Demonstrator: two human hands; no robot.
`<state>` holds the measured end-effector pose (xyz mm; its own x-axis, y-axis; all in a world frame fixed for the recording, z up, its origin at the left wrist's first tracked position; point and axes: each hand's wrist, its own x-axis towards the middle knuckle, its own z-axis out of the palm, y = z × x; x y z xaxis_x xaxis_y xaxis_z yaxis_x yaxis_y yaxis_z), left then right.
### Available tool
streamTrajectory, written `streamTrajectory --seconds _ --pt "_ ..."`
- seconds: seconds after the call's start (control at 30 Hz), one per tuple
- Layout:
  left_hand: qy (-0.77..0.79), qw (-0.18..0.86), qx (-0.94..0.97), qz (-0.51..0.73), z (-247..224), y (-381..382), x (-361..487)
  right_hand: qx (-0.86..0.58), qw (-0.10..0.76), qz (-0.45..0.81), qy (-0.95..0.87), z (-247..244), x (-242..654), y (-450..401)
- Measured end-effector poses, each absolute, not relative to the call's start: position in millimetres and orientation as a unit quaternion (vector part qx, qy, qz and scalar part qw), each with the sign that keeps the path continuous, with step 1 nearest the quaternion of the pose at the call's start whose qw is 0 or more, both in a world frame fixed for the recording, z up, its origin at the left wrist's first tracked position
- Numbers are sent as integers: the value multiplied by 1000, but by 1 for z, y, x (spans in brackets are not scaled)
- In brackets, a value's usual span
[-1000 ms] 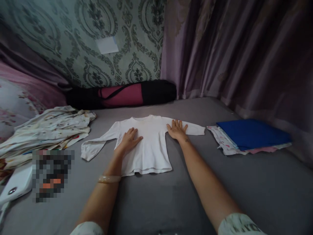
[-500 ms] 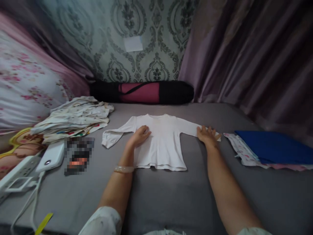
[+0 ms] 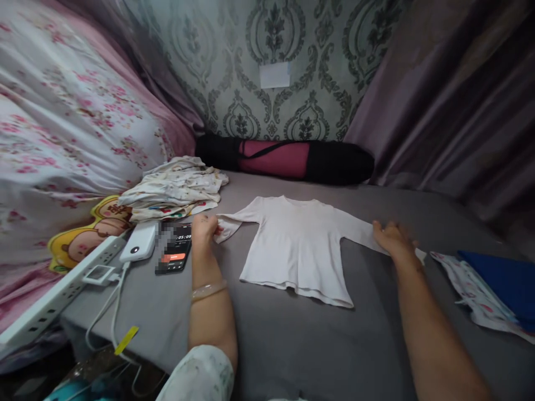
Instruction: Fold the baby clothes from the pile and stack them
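Note:
A small white long-sleeved shirt (image 3: 298, 245) lies spread on the grey bed surface, its neckline away from me and its hem toward me. My left hand (image 3: 205, 229) is closed on the cuff of the sleeve on the left. Over the other sleeve, near its cuff, rests my right hand (image 3: 395, 242); its fingers are spread and slightly blurred, with the cuff end showing past them. A bracelet circles my left wrist.
Left of the shirt are a phone (image 3: 178, 248), a white power bank (image 3: 139, 243), a power strip (image 3: 67, 284) and a pile of patterned clothes (image 3: 175, 186). Folded cloths, the top one blue (image 3: 497, 281), lie at right. A black and maroon bag (image 3: 276, 159) lies along the wall.
My left hand has left the shirt's chest and taken hold of the left cuff. My right hand stays at the right sleeve. The view has turned left.

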<state>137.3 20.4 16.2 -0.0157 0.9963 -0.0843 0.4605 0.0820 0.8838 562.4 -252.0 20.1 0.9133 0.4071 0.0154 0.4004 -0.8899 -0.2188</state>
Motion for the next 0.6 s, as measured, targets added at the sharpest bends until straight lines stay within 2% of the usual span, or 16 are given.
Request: streamTrajectory --seconds 0.1,0.27,0.47,0.6 --pt "689 419 543 235 20 14 134 -956 101 57 -269 36 551 -227" --pt "679 455 539 207 27 7 140 -909 67 75 -405 51 512 -172" --pt "656 482 534 228 27 10 141 -838 61 127 -528 54 452 -113" --pt "630 440 562 305 24 16 141 -814 33 155 -559 56 417 -84"
